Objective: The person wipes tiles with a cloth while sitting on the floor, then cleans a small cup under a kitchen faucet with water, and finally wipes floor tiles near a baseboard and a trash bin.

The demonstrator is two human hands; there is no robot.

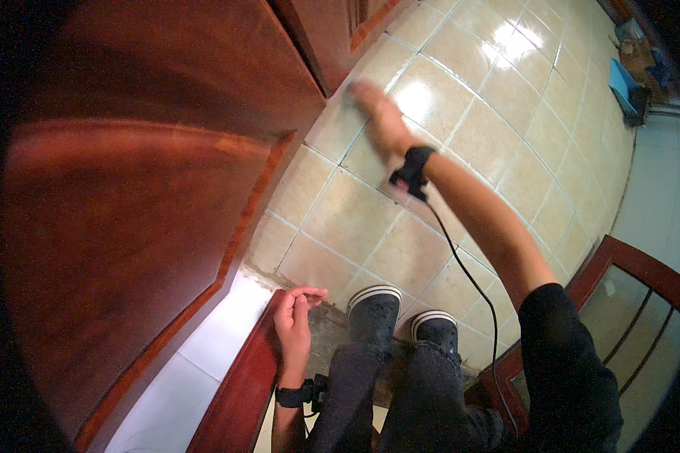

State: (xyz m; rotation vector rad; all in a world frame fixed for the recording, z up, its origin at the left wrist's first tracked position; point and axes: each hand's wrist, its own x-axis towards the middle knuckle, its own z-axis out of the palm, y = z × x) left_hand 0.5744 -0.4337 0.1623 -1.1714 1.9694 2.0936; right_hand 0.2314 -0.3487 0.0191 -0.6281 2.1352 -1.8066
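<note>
My right hand [382,116] reaches forward over the tiled floor, blurred, with nothing seen in it; its fingertips are near the edge of a dark red wooden cabinet or door panel [147,226]. A black strap with a small device [411,175] sits on that wrist, and a black cable runs from it along the arm. My left hand [297,323] is low, beside a red wooden door frame [232,374], with its fingers loosely curled and no object seen in it. Another black band [294,394] circles the left wrist.
Beige floor tiles [351,215] spread ahead of my black clogs [377,311]. A red-framed glass door [595,272] stands at the lower right. At the upper right, a blue dustpan-like object [623,85] lies near other items by a pale wall. A second wooden panel [323,39] is at the top.
</note>
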